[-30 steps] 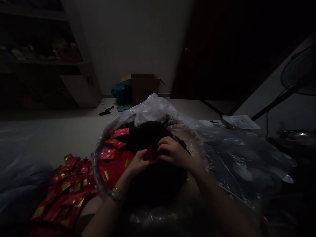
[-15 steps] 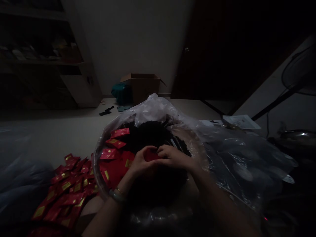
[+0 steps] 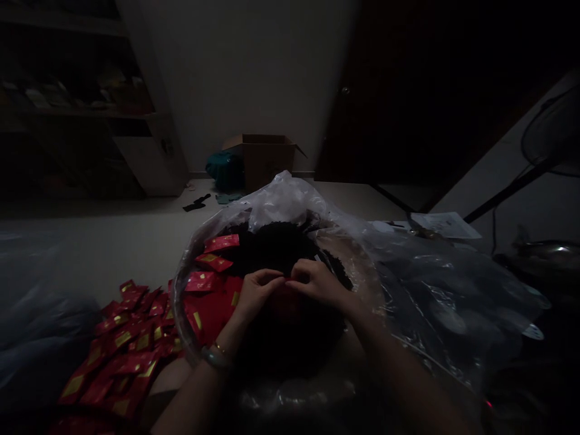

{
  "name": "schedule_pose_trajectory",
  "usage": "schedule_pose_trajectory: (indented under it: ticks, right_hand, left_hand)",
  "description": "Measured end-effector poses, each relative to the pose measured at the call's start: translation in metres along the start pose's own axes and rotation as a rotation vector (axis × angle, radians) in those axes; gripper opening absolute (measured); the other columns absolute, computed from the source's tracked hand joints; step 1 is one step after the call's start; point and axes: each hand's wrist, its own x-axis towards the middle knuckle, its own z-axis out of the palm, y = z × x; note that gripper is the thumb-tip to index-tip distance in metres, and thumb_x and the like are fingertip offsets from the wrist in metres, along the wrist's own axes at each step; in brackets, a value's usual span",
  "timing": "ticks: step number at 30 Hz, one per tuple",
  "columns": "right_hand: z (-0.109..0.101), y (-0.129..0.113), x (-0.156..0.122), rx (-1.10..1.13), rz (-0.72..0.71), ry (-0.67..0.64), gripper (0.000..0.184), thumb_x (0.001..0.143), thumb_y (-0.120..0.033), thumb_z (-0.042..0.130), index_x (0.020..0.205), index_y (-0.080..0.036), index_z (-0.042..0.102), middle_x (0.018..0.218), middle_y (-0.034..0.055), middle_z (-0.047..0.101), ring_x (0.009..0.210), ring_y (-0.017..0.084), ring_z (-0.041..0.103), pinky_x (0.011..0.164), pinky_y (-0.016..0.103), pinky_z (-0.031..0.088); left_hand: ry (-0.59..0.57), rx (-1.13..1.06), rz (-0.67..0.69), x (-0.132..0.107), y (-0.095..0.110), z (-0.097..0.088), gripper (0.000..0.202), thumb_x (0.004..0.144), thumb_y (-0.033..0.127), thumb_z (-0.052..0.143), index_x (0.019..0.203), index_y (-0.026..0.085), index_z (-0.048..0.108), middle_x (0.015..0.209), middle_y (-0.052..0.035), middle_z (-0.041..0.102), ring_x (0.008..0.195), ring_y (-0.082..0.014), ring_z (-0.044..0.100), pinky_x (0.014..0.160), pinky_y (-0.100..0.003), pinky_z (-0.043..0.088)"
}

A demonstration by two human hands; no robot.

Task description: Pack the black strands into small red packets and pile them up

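The room is dim. My left hand (image 3: 255, 292) and my right hand (image 3: 317, 283) meet over a round basin (image 3: 181, 290) lined with clear plastic. Both pinch the top edge of a small red packet (image 3: 284, 295) that hangs between them. Under the hands lies a heap of dark loose material (image 3: 276, 248). Several red packets with gold marks (image 3: 212, 263) rest inside the basin's left side. A bracelet sits on my left wrist.
A pile of red and gold packets (image 3: 122, 350) lies on the floor at the left. Crumpled clear plastic (image 3: 430, 290) spreads to the right. A cardboard box (image 3: 263, 154), a shelf unit (image 3: 90, 109), a fan (image 3: 553, 133) and a paper sheet (image 3: 446, 225) stand farther off.
Both hands have stayed over the basin. The fingers have shifted from working round the red packet to pinching its top edge, and the packet now hangs lower between them.
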Motion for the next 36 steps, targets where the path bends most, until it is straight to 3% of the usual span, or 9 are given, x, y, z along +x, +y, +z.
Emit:
schedule_pose_trajectory:
  ticks: [3, 6, 9, 14, 19, 23, 27, 33, 36]
  right_hand:
    - [0.0, 0.006, 0.0, 0.06, -0.088, 0.086, 0.004, 0.08, -0.016, 0.066, 0.076, -0.018, 0.065, 0.086, 0.0033, 0.063, 0.077, 0.014, 0.061, 0.07, 0.025, 0.047]
    - [0.001, 0.014, 0.0, 0.02, -0.144, 0.113, 0.006, 0.082, -0.016, 0.063, 0.08, -0.019, 0.067, 0.095, 0.0055, 0.061, 0.085, 0.016, 0.061, 0.075, 0.027, 0.049]
    - [-0.001, 0.015, -0.002, -0.041, -0.162, 0.026, 0.006, 0.082, -0.017, 0.063, 0.079, -0.018, 0.067, 0.097, 0.006, 0.059, 0.085, 0.015, 0.061, 0.075, 0.027, 0.049]
    - [-0.011, 0.002, -0.006, -0.278, -0.104, -0.204, 0.009, 0.079, -0.028, 0.068, 0.083, -0.019, 0.068, 0.099, 0.005, 0.061, 0.08, 0.015, 0.06, 0.069, 0.026, 0.046]
    - [-0.012, -0.013, -0.004, -0.547, 0.052, -0.348, 0.012, 0.08, -0.032, 0.067, 0.083, -0.022, 0.071, 0.096, 0.0062, 0.064, 0.085, 0.02, 0.06, 0.065, 0.028, 0.042]
    - [-0.014, -0.017, -0.003, -0.635, 0.114, -0.295, 0.012, 0.083, -0.031, 0.065, 0.079, -0.022, 0.071, 0.09, 0.0065, 0.065, 0.082, 0.02, 0.059, 0.062, 0.028, 0.04]
    - [-0.014, -0.013, -0.006, -0.554, 0.006, -0.136, 0.009, 0.083, -0.029, 0.065, 0.081, -0.022, 0.07, 0.09, 0.0043, 0.065, 0.079, 0.016, 0.06, 0.062, 0.025, 0.042]
    - [-0.007, -0.006, -0.009, -0.359, -0.259, 0.073, 0.007, 0.083, -0.019, 0.063, 0.084, -0.021, 0.07, 0.108, 0.0091, 0.06, 0.098, 0.02, 0.058, 0.079, 0.03, 0.049]
    - [-0.007, -0.008, -0.01, -0.337, -0.323, 0.021, 0.013, 0.083, -0.022, 0.063, 0.092, -0.022, 0.071, 0.117, 0.0122, 0.057, 0.118, 0.028, 0.049, 0.093, 0.042, 0.046]
  left_hand:
    - [0.022, 0.087, 0.239, -0.001, -0.003, -0.002, 0.033, 0.072, 0.028, 0.069, 0.103, 0.019, 0.067, 0.104, -0.0085, 0.071, 0.094, -0.0222, 0.066, 0.083, -0.036, 0.053]
    - [0.038, 0.413, 0.566, -0.002, -0.006, -0.008, 0.013, 0.077, 0.022, 0.066, 0.089, 0.021, 0.068, 0.11, -0.0092, 0.067, 0.102, -0.0226, 0.061, 0.088, -0.04, 0.051]
    - [-0.01, 0.71, 0.752, -0.002, -0.006, -0.012, 0.005, 0.077, 0.022, 0.066, 0.082, 0.02, 0.067, 0.108, -0.0103, 0.065, 0.101, -0.0241, 0.058, 0.083, -0.041, 0.052]
    - [-0.156, 0.929, 0.777, -0.001, -0.005, -0.013, 0.019, 0.072, 0.027, 0.073, 0.087, 0.019, 0.067, 0.113, -0.0115, 0.061, 0.104, -0.0262, 0.054, 0.083, -0.042, 0.053]
    - [-0.13, 1.012, 0.833, 0.001, -0.011, -0.012, 0.007, 0.076, 0.026, 0.07, 0.075, 0.019, 0.067, 0.111, -0.0108, 0.063, 0.107, -0.0277, 0.051, 0.083, -0.043, 0.052]
    - [-0.014, 1.019, 0.911, 0.001, -0.008, -0.012, 0.012, 0.078, 0.029, 0.068, 0.071, 0.019, 0.066, 0.099, -0.0101, 0.064, 0.1, -0.0265, 0.053, 0.078, -0.041, 0.053]
    - [0.062, 0.877, 0.964, -0.002, 0.001, -0.012, 0.004, 0.08, 0.021, 0.065, 0.076, 0.02, 0.066, 0.1, -0.0087, 0.062, 0.098, -0.0225, 0.055, 0.08, -0.038, 0.053]
    - [0.002, 0.678, 0.886, -0.004, -0.003, -0.013, 0.008, 0.081, 0.014, 0.061, 0.078, 0.021, 0.065, 0.112, -0.0077, 0.06, 0.103, -0.0202, 0.056, 0.078, -0.034, 0.054]
    - [-0.027, 0.66, 0.867, -0.004, -0.007, -0.014, 0.005, 0.08, 0.017, 0.063, 0.078, 0.021, 0.066, 0.112, -0.0075, 0.059, 0.101, -0.0199, 0.057, 0.077, -0.035, 0.054]
